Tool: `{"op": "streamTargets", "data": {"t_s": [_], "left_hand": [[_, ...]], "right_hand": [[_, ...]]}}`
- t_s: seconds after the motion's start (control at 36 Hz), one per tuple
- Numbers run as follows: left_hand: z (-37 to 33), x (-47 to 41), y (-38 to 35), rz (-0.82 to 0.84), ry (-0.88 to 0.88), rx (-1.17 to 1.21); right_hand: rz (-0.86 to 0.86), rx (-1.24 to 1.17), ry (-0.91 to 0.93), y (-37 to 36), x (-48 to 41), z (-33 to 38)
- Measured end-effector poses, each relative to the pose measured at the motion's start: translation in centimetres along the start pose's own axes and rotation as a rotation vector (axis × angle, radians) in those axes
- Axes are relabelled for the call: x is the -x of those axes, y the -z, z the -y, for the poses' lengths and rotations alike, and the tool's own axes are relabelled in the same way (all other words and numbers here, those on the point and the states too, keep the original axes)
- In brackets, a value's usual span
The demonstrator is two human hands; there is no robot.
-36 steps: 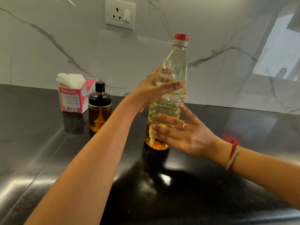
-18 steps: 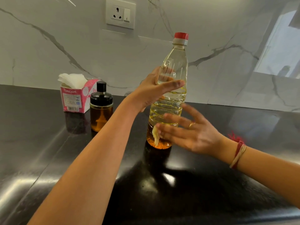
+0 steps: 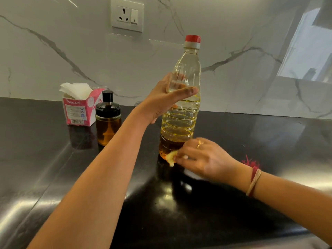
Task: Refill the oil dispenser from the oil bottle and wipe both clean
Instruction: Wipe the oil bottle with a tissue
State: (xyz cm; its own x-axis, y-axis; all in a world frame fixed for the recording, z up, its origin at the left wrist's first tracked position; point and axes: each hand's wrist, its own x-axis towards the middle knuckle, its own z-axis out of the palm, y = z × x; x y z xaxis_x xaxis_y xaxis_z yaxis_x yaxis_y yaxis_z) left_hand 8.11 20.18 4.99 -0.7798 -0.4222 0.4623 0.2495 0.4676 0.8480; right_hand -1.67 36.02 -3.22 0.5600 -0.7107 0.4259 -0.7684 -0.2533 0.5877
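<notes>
The black countertop (image 3: 53,177) fills the lower view and meets a marble wall (image 3: 53,60) at twelve o'clock, giving a hard, flat base on which the tall oil bottle (image 3: 181,123) stands upright near the middle, so nothing can run out while its outside is cleaned. The left hand (image 3: 167,99), its arm reaching in from seven o'clock, is wrapped round the bottle's upper body, thumb in front and fingers behind, most likely to brace it against the sideways push of wiping. The right hand (image 3: 203,159), coming from four o'clock, curls its fingers in a pinch on a tissue wad (image 3: 170,157) and presses it to the bottle's foot, where drips would gather; motion blur hides the exact finger lay. At ten o'clock from the bottle a tissue box (image 3: 79,112) sits by the wall with sheets standing out, handy for a fresh one. Just beside the box, at nine o'clock from the bottle and well apart from it, stands the oil dispenser (image 3: 108,123), black lid on and amber oil inside, seemingly refilled and parked out of the way. The bottle's red cap (image 3: 192,38) is on, so I judge the pouring done. Smallest, the wad looks yellowed with oil and touches the base at its six o'clock edge
</notes>
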Motion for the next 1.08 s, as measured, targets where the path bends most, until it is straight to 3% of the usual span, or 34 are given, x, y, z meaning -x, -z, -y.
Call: {"op": "streamTargets", "data": {"t_s": [0.08,0.22,0.33,0.5,0.64,0.69,0.81,1.0,1.08], "left_hand": [[0.1,0.0,0.0,-0.004,-0.001,-0.002],[0.0,-0.1,0.0,0.001,-0.014,0.004],[0.1,-0.1,0.0,-0.003,-0.011,0.001],[0.4,-0.4,0.1,-0.002,-0.016,0.003],[0.5,-0.4,0.1,-0.001,-0.018,0.008],[0.5,-0.4,0.1,-0.005,-0.02,0.01],[0.6,-0.5,0.1,0.001,-0.028,0.013],[0.5,-0.4,0.1,0.005,-0.017,0.042],[0.5,-0.4,0.1,0.008,-0.015,0.047]], "right_hand": [[0.052,0.057,0.076,0.1,0.2,0.3],[-0.116,0.054,-0.109,1.1,-0.5,-1.4],[0.076,0.066,0.089,0.5,0.1,-0.6],[-0.036,-0.047,-0.147,1.3,0.4,-2.0],[0.177,-0.057,-0.011,0.6,1.1,-1.2],[0.186,-0.036,-0.022,0.8,1.2,-1.8],[0.108,-0.156,-0.277,1.3,1.0,-3.0],[-0.074,-0.826,-0.945,-0.3,1.2,-1.1],[-0.032,-1.052,-1.111,-0.5,1.2,-1.0]]}}
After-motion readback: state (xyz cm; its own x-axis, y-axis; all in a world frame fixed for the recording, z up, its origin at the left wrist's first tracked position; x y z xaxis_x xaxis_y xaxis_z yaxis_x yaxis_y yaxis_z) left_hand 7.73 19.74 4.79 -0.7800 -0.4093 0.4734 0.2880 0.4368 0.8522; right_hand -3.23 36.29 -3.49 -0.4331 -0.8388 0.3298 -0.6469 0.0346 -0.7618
